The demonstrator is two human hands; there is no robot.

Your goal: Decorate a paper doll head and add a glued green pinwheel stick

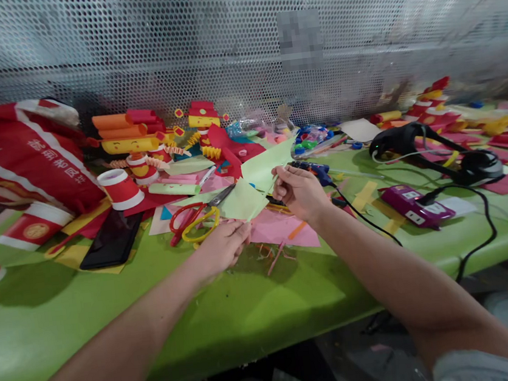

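Note:
My left hand (229, 242) is closed on the lower edge of a light green sheet of paper (242, 201). My right hand (298, 190) pinches at the paper's right side, thumb and fingers pressed together. A larger light green part (265, 163) rises behind; I cannot tell whether it is a fold of the same sheet. Scissors (195, 220) with one red and one yellow handle loop lie just left of the paper, blades partly behind it. Pink paper (281, 230) and thin pink strips (276, 257) lie beneath and between my hands.
Paper-cup figures (141, 166), red paper cups (35, 226) and a black phone (111, 237) are on the left. A blue glue gun (320, 172) is behind my right hand. A purple power strip (416, 205), cables and a black headset (433, 155) occupy the right. Perforated metal (219, 41) stands behind.

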